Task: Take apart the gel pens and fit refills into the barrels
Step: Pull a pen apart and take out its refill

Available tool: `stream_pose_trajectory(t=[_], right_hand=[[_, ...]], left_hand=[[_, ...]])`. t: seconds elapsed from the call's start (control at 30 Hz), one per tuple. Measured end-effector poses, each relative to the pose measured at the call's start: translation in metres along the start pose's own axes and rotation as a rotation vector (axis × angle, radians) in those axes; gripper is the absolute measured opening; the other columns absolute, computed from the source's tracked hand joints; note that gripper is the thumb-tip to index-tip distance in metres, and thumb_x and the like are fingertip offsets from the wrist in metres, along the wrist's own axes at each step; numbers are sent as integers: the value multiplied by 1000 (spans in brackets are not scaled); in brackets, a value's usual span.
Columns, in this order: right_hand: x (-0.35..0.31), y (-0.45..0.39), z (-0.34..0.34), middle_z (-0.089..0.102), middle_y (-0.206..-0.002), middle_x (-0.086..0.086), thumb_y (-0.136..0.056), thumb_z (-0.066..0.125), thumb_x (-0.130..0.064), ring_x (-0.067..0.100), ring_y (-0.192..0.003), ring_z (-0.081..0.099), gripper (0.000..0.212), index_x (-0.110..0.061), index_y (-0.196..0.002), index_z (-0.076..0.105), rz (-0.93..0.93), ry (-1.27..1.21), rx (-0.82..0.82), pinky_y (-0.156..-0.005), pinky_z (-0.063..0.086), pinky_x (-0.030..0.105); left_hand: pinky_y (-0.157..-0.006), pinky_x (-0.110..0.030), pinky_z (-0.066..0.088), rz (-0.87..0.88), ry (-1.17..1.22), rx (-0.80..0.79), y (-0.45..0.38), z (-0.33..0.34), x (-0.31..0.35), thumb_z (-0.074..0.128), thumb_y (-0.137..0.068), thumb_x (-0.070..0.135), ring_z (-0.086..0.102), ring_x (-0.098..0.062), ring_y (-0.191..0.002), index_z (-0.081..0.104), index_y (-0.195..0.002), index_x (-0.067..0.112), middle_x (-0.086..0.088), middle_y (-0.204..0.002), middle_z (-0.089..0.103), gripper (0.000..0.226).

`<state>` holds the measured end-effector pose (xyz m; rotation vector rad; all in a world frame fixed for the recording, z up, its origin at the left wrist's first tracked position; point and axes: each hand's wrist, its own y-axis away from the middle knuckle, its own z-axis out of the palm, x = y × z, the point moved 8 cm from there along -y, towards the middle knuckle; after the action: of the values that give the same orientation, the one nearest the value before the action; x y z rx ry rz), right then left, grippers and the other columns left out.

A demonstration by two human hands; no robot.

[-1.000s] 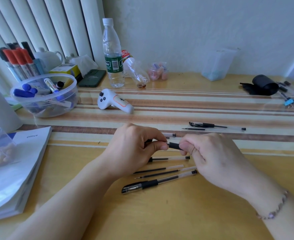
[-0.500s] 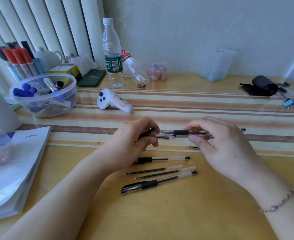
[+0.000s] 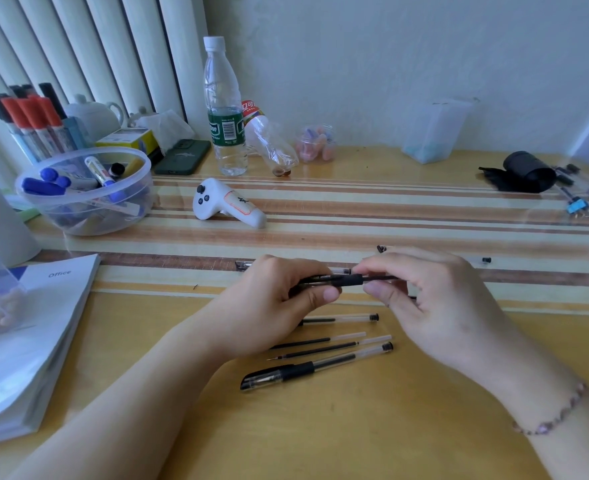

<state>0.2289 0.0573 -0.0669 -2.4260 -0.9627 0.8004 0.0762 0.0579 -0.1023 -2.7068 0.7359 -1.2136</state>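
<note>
Both hands pinch one black gel pen [image 3: 341,280] level above the middle of the worktop [image 3: 355,427].

The left hand [image 3: 272,306] closes thumb and fingers on the pen's cap end, and the right hand [image 3: 435,303] closes its fingertips on the dark grip section and barrel, so the pen bridges the two hands. Just below them, toward the near edge, lie a clear barrel [image 3: 338,319], two loose refills [image 3: 324,345] side by side, and a capped pen [image 3: 315,367], all slanting slightly. More pen parts sit past the hands on the striped mat [image 3: 390,216]. Toward the left edge stand a tub of markers [image 3: 88,192] and a stack of booklets [image 3: 26,341]; a white controller [image 3: 229,207] and a water bottle [image 3: 224,109] are nearer the far edge.
</note>
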Motion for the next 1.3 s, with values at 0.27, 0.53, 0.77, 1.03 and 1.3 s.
stream_pose_trajectory(t=[0.27,0.53,0.77,1.03,1.3], right_hand=[[1,0,1,75,-86,-6,-80,74,-5,11,-75,69,22,-16,-99,77,12,-51,24,-64,57,31],[11,0,4,72,-79,-15,-87,64,-21,5,-69,68,19,-25,-103,74,110,-96,-98,-59,57,28],[101,6,-43,58,-81,-20,-79,77,-23,-2,-75,51,22,-39,-75,63,536,219,-71,-57,35,19],[109,16,-11,66,-82,-19,-80,76,-30,3,-80,61,15,-40,-77,64,571,139,-346,-68,50,28],[97,17,6,59,-93,-25,-72,76,-51,-1,-92,55,21,-45,-86,61,473,183,-456,-79,50,31]], left_hand=[[-46,-16,28,21,62,-7,1,0,3,54,-95,38,34,-6,-47,68,-99,22,8,-54,44,22],[-53,-12,33,76,-98,57,0,-7,7,58,-90,45,41,-8,-54,62,-117,23,8,-58,46,34],[-69,-23,35,-99,-430,392,4,-49,-23,60,-91,34,45,-8,-78,64,-116,23,10,-93,51,27],[-94,-43,42,-291,-539,234,3,-40,-49,55,-95,33,47,-23,-112,63,-119,25,6,-120,58,27],[-102,-43,36,-320,-505,141,3,-35,-54,55,-92,41,42,-19,-122,59,-124,28,9,-123,55,35]])
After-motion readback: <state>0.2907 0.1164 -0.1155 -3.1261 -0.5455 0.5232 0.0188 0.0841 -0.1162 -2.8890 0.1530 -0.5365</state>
